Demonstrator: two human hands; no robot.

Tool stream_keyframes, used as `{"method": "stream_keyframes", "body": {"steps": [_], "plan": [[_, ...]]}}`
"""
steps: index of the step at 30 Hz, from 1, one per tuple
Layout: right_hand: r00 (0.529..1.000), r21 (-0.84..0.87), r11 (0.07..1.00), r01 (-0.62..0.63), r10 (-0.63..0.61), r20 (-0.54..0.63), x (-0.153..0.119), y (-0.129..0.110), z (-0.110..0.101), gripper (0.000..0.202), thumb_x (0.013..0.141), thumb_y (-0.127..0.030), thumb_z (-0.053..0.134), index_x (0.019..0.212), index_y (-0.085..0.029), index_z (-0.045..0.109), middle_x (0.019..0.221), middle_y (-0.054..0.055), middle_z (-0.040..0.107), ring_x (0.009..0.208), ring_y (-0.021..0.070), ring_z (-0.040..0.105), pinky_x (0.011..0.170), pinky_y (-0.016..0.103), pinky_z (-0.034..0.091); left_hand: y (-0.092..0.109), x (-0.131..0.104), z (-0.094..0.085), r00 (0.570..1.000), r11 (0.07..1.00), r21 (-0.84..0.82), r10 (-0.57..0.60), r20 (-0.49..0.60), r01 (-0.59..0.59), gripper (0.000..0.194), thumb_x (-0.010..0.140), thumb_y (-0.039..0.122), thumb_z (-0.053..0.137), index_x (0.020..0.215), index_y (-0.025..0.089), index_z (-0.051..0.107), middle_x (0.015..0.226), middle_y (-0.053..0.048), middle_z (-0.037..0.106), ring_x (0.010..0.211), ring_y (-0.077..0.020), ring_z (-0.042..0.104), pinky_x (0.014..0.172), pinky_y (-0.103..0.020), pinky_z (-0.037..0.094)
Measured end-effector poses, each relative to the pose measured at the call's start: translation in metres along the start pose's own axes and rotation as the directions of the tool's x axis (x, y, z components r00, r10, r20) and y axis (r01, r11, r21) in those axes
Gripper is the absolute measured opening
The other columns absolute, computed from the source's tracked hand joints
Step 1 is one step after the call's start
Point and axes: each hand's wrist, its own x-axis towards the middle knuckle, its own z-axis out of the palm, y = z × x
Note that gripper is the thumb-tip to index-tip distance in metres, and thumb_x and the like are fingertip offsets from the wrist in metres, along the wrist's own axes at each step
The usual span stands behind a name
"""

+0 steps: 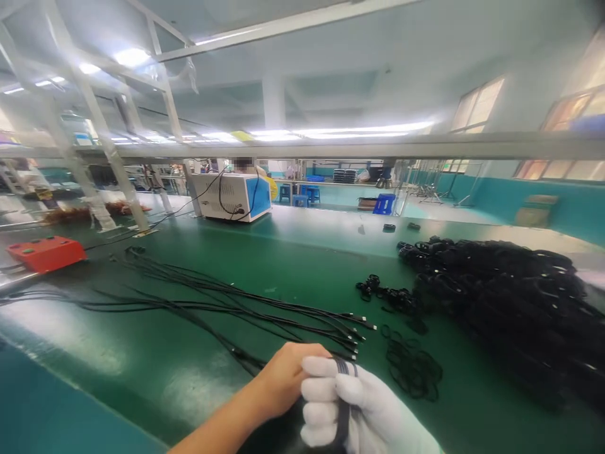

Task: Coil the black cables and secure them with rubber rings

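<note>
My right hand (352,403), in a white glove, is closed around a black coiled cable (343,413) at the bottom centre. Its strands pass over the glove's index finger and down between thumb and fingers. Pressed against it is my bare left hand (286,375), with fingers bent and their tips hidden behind the glove; what they grip does not show. Beyond both hands, several long black cables (265,302) lie stretched leftward across the green table (302,246), their plug ends pointing right. Thin black loops (413,372) lie just right of my hands.
A big heap of black coiled cables (510,302) covers the table's right side. At the back stands a white and blue machine (236,195) with black leads. A red box with buttons (47,252) sits at the left, near metal frame posts. A shelf beam (331,149) spans overhead.
</note>
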Motion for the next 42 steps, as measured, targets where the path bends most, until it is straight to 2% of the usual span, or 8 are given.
{"method": "stream_keyframes", "body": {"steps": [4, 8, 14, 21, 25, 31, 37, 42], "plan": [[0.945, 0.094, 0.956, 0.278, -0.254, -0.208, -0.002, -0.018, -0.002, 0.027, 0.074, -0.024, 0.068, 0.097, -0.015, 0.056, 0.069, -0.004, 0.041, 0.062, 0.0085, 0.041, 0.065, 0.027, 0.037, 0.004, -0.008, 0.005, 0.985, 0.890, 0.425, -0.121, -0.123, 0.163, 0.026, 0.089, 0.021, 0.036, 0.089, 0.021, 0.062, 0.089, -0.002, 0.068, 0.080, -0.0200, 0.062, 0.066, -0.027, 0.041], [0.853, -0.016, 0.946, 0.324, -0.299, -0.429, -0.006, -0.029, -0.011, 0.033, 0.080, -0.025, 0.064, 0.110, -0.014, 0.057, 0.109, 0.009, 0.060, 0.098, 0.0209, 0.057, 0.091, 0.041, 0.040, 0.018, -0.017, 0.024, 0.968, 0.681, 0.687, -0.179, -0.178, 0.253, 0.026, 0.089, 0.017, 0.035, 0.088, 0.022, 0.060, 0.085, -0.004, 0.067, 0.074, -0.0245, 0.063, 0.061, -0.032, 0.038], [0.830, -0.165, 0.956, 0.242, -0.292, -0.476, -0.006, -0.022, -0.017, 0.036, 0.078, -0.027, 0.066, 0.110, -0.014, 0.058, 0.109, 0.013, 0.063, 0.096, 0.0236, 0.061, 0.095, 0.046, 0.038, 0.018, -0.021, 0.048, 0.979, 0.609, 0.793, 0.177, -0.105, -0.025, 0.019, 0.081, 0.010, 0.044, 0.071, 0.021, 0.055, 0.067, 0.000, 0.061, 0.057, -0.0191, 0.056, 0.056, -0.032, 0.029], [0.928, -0.209, 0.972, 0.105, -0.171, -0.331, 0.001, -0.003, -0.017, 0.010, 0.079, -0.016, 0.063, 0.088, -0.012, 0.062, 0.087, 0.007, 0.062, 0.082, 0.0152, 0.056, 0.076, 0.030, 0.043, 0.034, -0.011, -0.007, 0.791, 0.311, 0.837, 0.573, 0.213, -0.450, 0.018, 0.084, 0.018, 0.052, 0.067, 0.018, 0.049, 0.065, 0.001, 0.056, 0.061, -0.0145, 0.045, 0.062, -0.031, 0.031], [0.980, -0.032, 0.999, 0.025, -0.031, -0.198, 0.001, 0.002, -0.010, 0.016, 0.081, -0.020, 0.060, 0.093, -0.010, 0.059, 0.086, 0.007, 0.053, 0.082, 0.0161, 0.052, 0.077, 0.034, 0.041, 0.039, 0.003, -0.033, 0.771, 0.384, 0.733, 0.564, 0.296, -0.562, 0.024, 0.083, 0.035, 0.057, 0.066, 0.019, 0.053, 0.064, 0.003, 0.057, 0.064, -0.0134, 0.046, 0.073, -0.030, 0.037], [0.985, 0.094, 0.987, -0.134, 0.143, -0.100, -0.001, 0.007, -0.009, 0.020, 0.072, -0.015, 0.066, 0.084, -0.010, 0.050, 0.073, 0.000, 0.037, 0.067, 0.0105, 0.042, 0.071, 0.030, 0.037, 0.016, 0.022, -0.032, 0.785, 0.590, 0.528, 0.538, 0.306, -0.610, 0.017, 0.077, 0.035, 0.067, 0.070, 0.021, 0.061, 0.065, 0.006, 0.062, 0.069, -0.0111, 0.053, 0.088, -0.029, 0.037], [0.978, 0.173, 0.971, -0.163, 0.182, -0.103, 0.000, 0.005, -0.016, 0.016, 0.071, -0.015, 0.062, 0.080, -0.009, 0.050, 0.066, -0.002, 0.040, 0.062, 0.0108, 0.048, 0.065, 0.028, 0.039, 0.019, 0.011, -0.033, 0.768, 0.559, 0.673, 0.640, 0.022, -0.485, 0.015, 0.086, 0.016, 0.053, 0.083, 0.021, 0.066, 0.093, -0.002, 0.064, 0.091, -0.0170, 0.051, 0.084, -0.032, 0.037], [0.976, 0.052, 0.983, -0.178, 0.183, -0.121, -0.006, 0.007, -0.019, 0.031, 0.076, -0.024, 0.063, 0.097, -0.002, 0.059, 0.080, 0.013, 0.065, 0.073, 0.0233, 0.066, 0.072, 0.044, 0.049, 0.040, 0.007, -0.030, 0.807, 0.483, 0.662, 0.473, 0.354, -0.573, 0.022, 0.084, 0.011, 0.050, 0.066, 0.018, 0.061, 0.079, 0.000, 0.060, 0.069, -0.0121, 0.049, 0.059, -0.022, 0.038]]}}
